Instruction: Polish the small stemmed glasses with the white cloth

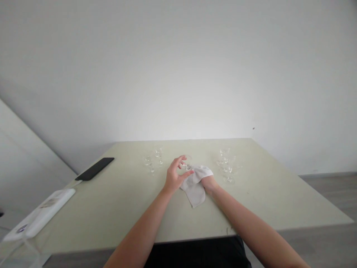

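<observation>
Near the middle of the table, my left hand (175,175) grips a small clear stemmed glass (187,160), fingers curved around its side. A light grey cloth (195,190) drapes over my right hand (209,184), covering its fingers, and a corner hangs down toward the tabletop. The cloth meets the glass between the two hands. Only the wrist and back part of my right hand show. How much of the glass lies under the cloth is hidden.
Several clear stemmed glasses (148,161) stand to the left, and more glasses (229,167) to the right. A black flat device (95,169) and a white box-like object (44,210) lie along the table's (259,201) left edge. A wall (184,74) rises behind.
</observation>
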Available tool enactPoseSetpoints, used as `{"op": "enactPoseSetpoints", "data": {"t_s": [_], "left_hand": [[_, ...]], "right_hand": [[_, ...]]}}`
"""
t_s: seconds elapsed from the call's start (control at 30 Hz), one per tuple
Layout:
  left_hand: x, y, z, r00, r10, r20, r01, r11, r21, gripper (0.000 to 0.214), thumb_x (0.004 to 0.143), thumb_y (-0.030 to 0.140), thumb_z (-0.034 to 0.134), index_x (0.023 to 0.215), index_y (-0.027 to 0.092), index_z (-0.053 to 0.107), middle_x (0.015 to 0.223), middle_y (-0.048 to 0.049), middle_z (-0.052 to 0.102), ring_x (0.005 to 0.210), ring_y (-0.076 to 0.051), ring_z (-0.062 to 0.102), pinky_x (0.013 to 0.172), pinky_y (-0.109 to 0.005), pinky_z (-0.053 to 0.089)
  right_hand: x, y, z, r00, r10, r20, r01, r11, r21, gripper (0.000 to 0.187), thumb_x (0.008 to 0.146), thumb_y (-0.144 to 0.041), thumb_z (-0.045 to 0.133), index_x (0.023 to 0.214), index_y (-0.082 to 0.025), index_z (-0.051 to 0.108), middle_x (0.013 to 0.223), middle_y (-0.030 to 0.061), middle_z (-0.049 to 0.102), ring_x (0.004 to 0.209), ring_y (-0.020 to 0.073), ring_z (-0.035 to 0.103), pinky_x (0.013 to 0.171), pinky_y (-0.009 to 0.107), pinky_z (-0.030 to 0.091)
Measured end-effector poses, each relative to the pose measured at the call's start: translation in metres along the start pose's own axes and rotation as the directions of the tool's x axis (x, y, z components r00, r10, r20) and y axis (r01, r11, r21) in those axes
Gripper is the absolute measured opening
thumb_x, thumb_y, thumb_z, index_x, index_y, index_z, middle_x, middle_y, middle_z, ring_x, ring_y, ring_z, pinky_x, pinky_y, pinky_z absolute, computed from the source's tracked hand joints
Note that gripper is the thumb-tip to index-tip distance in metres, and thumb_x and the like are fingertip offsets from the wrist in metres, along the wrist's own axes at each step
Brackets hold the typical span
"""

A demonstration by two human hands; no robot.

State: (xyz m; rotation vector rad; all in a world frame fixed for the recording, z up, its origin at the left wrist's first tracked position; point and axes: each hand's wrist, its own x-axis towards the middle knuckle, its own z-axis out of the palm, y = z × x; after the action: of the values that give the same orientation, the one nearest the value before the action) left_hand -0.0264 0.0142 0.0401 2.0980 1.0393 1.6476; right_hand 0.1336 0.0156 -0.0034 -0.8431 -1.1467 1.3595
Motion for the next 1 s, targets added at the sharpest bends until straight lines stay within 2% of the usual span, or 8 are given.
{"op": "enactPoseSetpoints", "data": {"t_s": [0.1,0.13,0.2,0.3,0.37,0.5,0.73,1.0], "left_hand": [[0.004,-0.006,-0.001,0.990,-0.035,-0.133,0.036,0.999,0.002,0.065,0.070,0.037,0.078,0.127,0.024,0.051,0.119,-0.0090,0.062,0.093,-0.018,0.062,0.077,-0.030,0.049],[0.005,-0.009,0.000,0.983,-0.067,-0.171,0.066,0.998,-0.016,0.065,0.070,0.037,0.077,0.128,0.024,0.050,0.121,-0.0092,0.062,0.094,-0.018,0.062,0.077,-0.030,0.049],[0.010,-0.014,0.004,0.966,-0.152,-0.207,0.140,0.987,-0.075,0.065,0.070,0.038,0.077,0.128,0.024,0.051,0.121,-0.0098,0.062,0.096,-0.018,0.061,0.077,-0.029,0.049],[0.017,-0.019,0.014,0.944,-0.294,-0.152,0.263,0.945,-0.196,0.066,0.068,0.039,0.078,0.127,0.022,0.052,0.119,-0.0105,0.063,0.096,-0.019,0.062,0.073,-0.028,0.049],[0.021,-0.019,0.024,0.934,-0.351,-0.068,0.326,0.914,-0.241,0.066,0.066,0.038,0.080,0.125,0.022,0.054,0.118,-0.0107,0.064,0.095,-0.019,0.062,0.071,-0.027,0.050],[0.032,-0.020,0.046,0.910,-0.411,0.056,0.410,0.871,-0.272,0.065,0.061,0.035,0.083,0.118,0.021,0.056,0.118,-0.0112,0.063,0.093,-0.019,0.061,0.071,-0.029,0.051],[0.058,-0.030,0.086,0.906,-0.408,0.113,0.423,0.882,-0.206,0.066,0.051,0.031,0.088,0.110,0.019,0.061,0.111,-0.0081,0.053,0.081,-0.015,0.061,0.074,-0.034,0.054],[0.081,-0.029,0.120,0.868,-0.469,0.162,0.494,0.848,-0.193,0.071,0.049,0.027,0.090,0.108,0.018,0.050,0.107,-0.0077,0.056,0.087,-0.018,0.061,0.082,-0.038,0.051]], "right_hand": [[-0.002,0.003,-0.005,1.000,-0.005,-0.023,0.005,1.000,-0.019,0.026,0.077,-0.044,0.063,0.083,-0.018,0.067,0.087,0.0059,0.072,0.087,0.0221,0.067,0.079,0.033,0.054],[-0.003,0.003,-0.006,1.000,-0.007,0.014,0.008,0.999,-0.053,0.027,0.077,-0.044,0.063,0.083,-0.018,0.067,0.085,0.0058,0.072,0.087,0.0223,0.067,0.079,0.034,0.054],[-0.007,0.002,-0.005,0.980,-0.019,0.199,0.052,0.985,-0.163,0.030,0.078,-0.046,0.063,0.082,-0.017,0.068,0.083,0.0060,0.072,0.085,0.0226,0.067,0.080,0.035,0.054],[-0.011,-0.003,0.000,0.847,-0.010,0.532,0.203,0.931,-0.305,0.033,0.080,-0.047,0.059,0.079,-0.016,0.069,0.081,0.0064,0.071,0.082,0.0223,0.067,0.082,0.036,0.054],[-0.012,-0.008,0.006,0.783,0.000,0.622,0.258,0.910,-0.324,0.032,0.081,-0.047,0.057,0.079,-0.017,0.069,0.081,0.0064,0.072,0.082,0.0225,0.067,0.085,0.037,0.053],[-0.011,-0.014,0.011,0.765,-0.024,0.644,0.302,0.896,-0.326,0.025,0.082,-0.041,0.056,0.082,-0.020,0.070,0.086,0.0068,0.073,0.089,0.0230,0.067,0.089,0.036,0.052],[-0.008,-0.013,0.008,0.727,-0.046,0.685,0.343,0.888,-0.306,0.036,0.084,-0.047,0.050,0.093,-0.019,0.071,0.093,0.0076,0.072,0.096,0.0224,0.066,0.095,0.037,0.049],[-0.012,-0.013,0.004,0.784,0.014,0.620,0.255,0.904,-0.343,0.032,0.080,-0.048,0.056,0.089,-0.021,0.071,0.093,0.0084,0.072,0.103,0.0255,0.063,0.098,0.039,0.047]]}}
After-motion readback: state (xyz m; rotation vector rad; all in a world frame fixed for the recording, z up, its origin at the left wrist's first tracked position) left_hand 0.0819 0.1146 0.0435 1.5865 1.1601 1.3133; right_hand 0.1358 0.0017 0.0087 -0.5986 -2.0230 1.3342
